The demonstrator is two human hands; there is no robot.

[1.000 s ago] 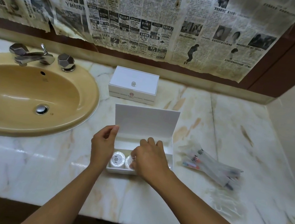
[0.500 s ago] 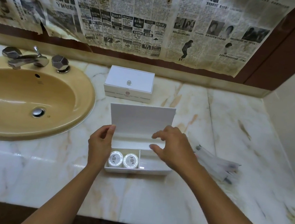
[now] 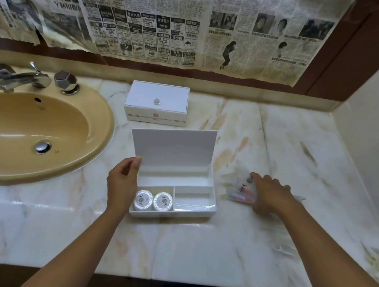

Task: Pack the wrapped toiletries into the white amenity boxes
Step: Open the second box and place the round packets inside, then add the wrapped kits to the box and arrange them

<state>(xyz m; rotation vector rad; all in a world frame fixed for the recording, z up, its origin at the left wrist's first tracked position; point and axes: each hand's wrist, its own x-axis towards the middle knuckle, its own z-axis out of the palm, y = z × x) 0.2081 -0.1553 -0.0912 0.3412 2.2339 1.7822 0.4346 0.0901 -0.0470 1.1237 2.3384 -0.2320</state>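
1. The yellow sink (image 3: 22,130) lies far left of the open amenity box (image 3: 175,191), its left side cut off by the frame edge; the chrome tap (image 3: 22,79) stands at its back rim.
2. The left hand (image 3: 123,182) grips the open box's left wall, thumb tip at the lower corner of the raised lid (image 3: 172,150); its fingers are hidden behind the hand.
3. In the box's front left compartment sit two round wrapped soaps (image 3: 152,201) side by side, touching.
4. Behind the open box stands a closed amenity box (image 3: 156,102) near the newspaper-covered wall (image 3: 155,12).
5. Right of the open box, clear wrapped toiletries (image 3: 241,193) lie on the marble tabletop (image 3: 189,256), blurred and partly covered.
6. The right hand (image 3: 269,194) rests on them, fingers spread and flat; whether it grips any is unclear.
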